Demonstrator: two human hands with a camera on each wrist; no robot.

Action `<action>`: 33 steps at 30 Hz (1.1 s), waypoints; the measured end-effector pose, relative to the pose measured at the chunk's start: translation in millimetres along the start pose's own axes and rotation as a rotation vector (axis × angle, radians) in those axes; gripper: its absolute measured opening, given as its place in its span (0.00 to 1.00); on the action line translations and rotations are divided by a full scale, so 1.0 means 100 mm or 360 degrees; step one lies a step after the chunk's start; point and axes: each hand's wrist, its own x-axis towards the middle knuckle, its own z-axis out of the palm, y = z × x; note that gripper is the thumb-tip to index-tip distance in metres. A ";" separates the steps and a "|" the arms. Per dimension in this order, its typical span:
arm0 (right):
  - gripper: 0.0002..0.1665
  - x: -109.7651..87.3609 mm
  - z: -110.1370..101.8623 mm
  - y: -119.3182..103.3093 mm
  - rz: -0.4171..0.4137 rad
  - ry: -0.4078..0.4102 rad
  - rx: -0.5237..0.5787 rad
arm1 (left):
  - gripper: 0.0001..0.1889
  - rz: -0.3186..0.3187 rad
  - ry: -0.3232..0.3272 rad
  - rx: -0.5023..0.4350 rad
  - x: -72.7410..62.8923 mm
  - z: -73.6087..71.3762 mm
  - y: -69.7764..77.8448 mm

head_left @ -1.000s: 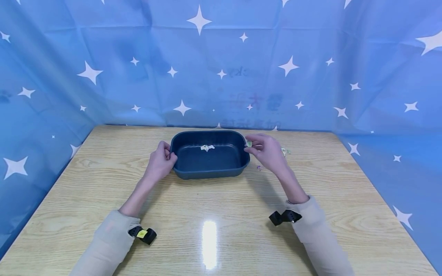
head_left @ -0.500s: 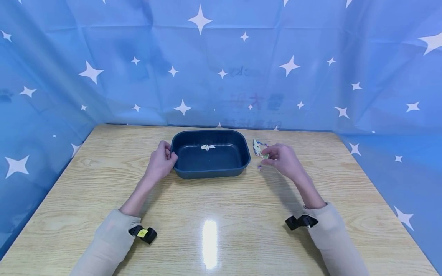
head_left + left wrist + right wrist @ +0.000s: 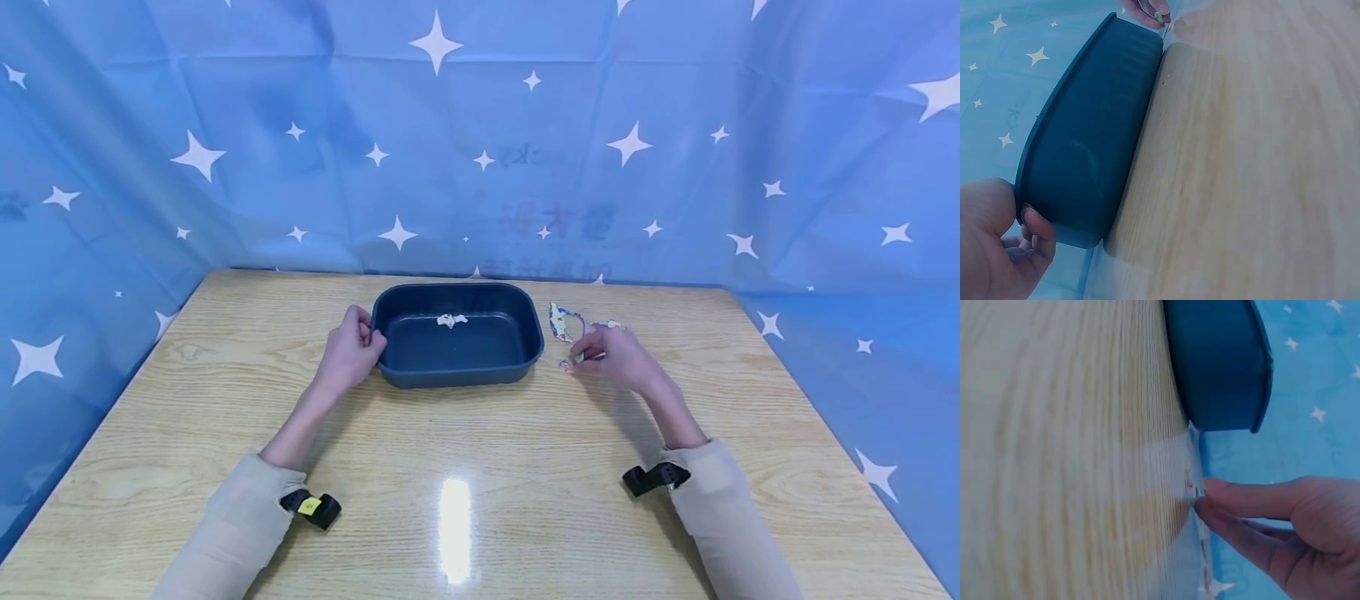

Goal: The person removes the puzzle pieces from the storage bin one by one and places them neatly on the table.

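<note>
My left hand (image 3: 349, 348) grips the left end of a dark blue rectangular tub (image 3: 457, 379). In the left wrist view, its fingers curl at the tub's rim (image 3: 1067, 76). My right hand (image 3: 617, 358) is low over the table, right of the tub, and pinches a small pale green piece (image 3: 578, 357) between thumb and fingertips. Just beside these fingertips lies a tiny purple and white bit (image 3: 564, 365). Behind the hand is a flat, thin white and blue piece (image 3: 558, 321), partly covered by the fingers. Inside the tub sits a small crumpled whitish piece (image 3: 451, 321).
The tub stands on a light wood-grain table (image 3: 375, 467) near its back edge. Another light-coloured scrap (image 3: 611, 324) shows just behind the right hand. A blue curtain (image 3: 480, 108) with white stars hangs behind the table and along its sides.
My right hand has moved from the tub's right rim to the right and down to the table, still pinching the green piece. The left hand and the tub stay put.
</note>
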 end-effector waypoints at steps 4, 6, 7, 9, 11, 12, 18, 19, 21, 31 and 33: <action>0.11 -0.01 -0.02 0.03 -0.0046 -0.0036 -0.0037 | 0.08 0.0001 -0.0007 -0.0014 0.00 0.00 0.01; 0.11 -0.01 -0.03 0.03 -0.0051 -0.0046 -0.0018 | 0.08 0.0001 -0.0008 -0.0016 0.00 0.00 0.01; 0.11 -0.01 -0.03 0.03 -0.0041 -0.0055 -0.0001 | 0.08 0.0000 -0.0008 -0.0018 0.00 0.00 0.01; 0.12 -0.01 -0.03 0.05 -0.0014 -0.0081 0.0045 | 0.08 0.0002 -0.0009 -0.0015 -0.01 -0.01 0.01; 0.13 -0.01 -0.02 0.06 0.0015 -0.0106 0.0084 | 0.09 0.0001 -0.0010 -0.0014 -0.01 -0.01 0.01; 0.14 -0.01 -0.02 0.06 0.0030 -0.0115 0.0095 | 0.09 -0.0001 -0.0010 -0.0014 -0.01 -0.01 0.01; 0.15 -0.02 -0.03 0.08 0.0041 -0.0128 0.0103 | 0.09 -0.0008 -0.0012 -0.0012 -0.01 -0.01 0.01; 0.15 -0.03 -0.03 0.08 0.0040 -0.0128 0.0100 | 0.09 -0.0009 -0.0012 -0.0011 -0.01 0.00 0.01; 0.16 -0.04 -0.04 0.09 0.0044 -0.0124 0.0087 | 0.09 -0.0008 -0.0010 -0.0006 -0.01 0.00 0.01; 0.12 -0.03 -0.07 0.06 0.0004 0.0085 0.0004 | 0.08 -0.0012 -0.0013 -0.0013 -0.01 0.00 0.01; 0.12 -0.02 -0.07 0.03 -0.0027 0.0156 -0.0015 | 0.09 -0.0014 -0.0008 -0.0012 0.00 0.00 0.01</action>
